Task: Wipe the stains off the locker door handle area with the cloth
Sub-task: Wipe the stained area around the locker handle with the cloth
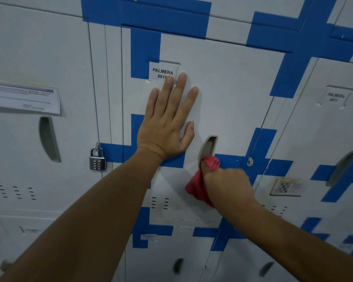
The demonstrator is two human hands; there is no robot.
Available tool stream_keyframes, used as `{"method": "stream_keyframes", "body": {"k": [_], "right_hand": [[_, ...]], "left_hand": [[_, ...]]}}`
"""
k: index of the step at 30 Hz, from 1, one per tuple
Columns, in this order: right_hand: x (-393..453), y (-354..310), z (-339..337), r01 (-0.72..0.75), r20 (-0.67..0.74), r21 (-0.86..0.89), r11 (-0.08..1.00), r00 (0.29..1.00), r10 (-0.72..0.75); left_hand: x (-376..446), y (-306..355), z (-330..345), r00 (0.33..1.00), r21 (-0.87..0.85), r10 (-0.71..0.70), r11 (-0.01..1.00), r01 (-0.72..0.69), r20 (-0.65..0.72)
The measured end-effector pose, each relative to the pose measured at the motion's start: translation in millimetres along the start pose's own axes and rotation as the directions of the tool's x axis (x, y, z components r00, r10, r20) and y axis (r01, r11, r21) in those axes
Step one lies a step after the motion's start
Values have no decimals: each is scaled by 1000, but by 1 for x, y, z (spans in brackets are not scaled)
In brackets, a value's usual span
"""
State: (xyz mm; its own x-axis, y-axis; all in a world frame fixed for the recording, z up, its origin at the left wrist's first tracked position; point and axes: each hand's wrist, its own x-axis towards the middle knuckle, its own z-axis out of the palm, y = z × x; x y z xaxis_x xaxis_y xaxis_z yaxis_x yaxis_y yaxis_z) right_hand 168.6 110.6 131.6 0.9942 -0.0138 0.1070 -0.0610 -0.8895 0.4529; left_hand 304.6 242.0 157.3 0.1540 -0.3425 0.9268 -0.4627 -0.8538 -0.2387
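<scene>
Left hand (167, 121) flat and splayed steadying the locker door (228, 92), right hand (228, 184) clamps the red cloth (198, 186) into the handle recess (208, 147), best worked along its edges.

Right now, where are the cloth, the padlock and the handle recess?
cloth (196, 188): head view, on the red fold hanging below the right hand.
padlock (97, 162): head view, on its metal body.
handle recess (208, 146): head view, on the dark slot above the cloth.

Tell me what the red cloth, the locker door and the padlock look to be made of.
Red cloth: soft woven or microfibre fabric, matte; it bunches in folds.
Locker door: probably painted sheet metal, smooth pale grey, with punched vent slots.
Padlock: shiny silver metal, with highlights on body and shackle.
</scene>
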Motion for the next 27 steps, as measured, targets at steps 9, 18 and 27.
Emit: {"method": "stream_keyframes", "body": {"k": [9, 18, 27], "right_hand": [[11, -10, -12, -183, 119, 353, 917, 981, 151], [32, -3, -30, -151, 59, 290, 945, 988, 139], [-41, -6, 14, -176, 90, 402, 899, 984, 153]], "left_hand": [[-1, 0, 1, 1000, 5, -1, 1000, 1, -5], [0, 0, 0, 1000, 17, -7, 1000, 7, 22], [0, 0, 1, 1000, 18, -8, 1000, 8, 0]]}}
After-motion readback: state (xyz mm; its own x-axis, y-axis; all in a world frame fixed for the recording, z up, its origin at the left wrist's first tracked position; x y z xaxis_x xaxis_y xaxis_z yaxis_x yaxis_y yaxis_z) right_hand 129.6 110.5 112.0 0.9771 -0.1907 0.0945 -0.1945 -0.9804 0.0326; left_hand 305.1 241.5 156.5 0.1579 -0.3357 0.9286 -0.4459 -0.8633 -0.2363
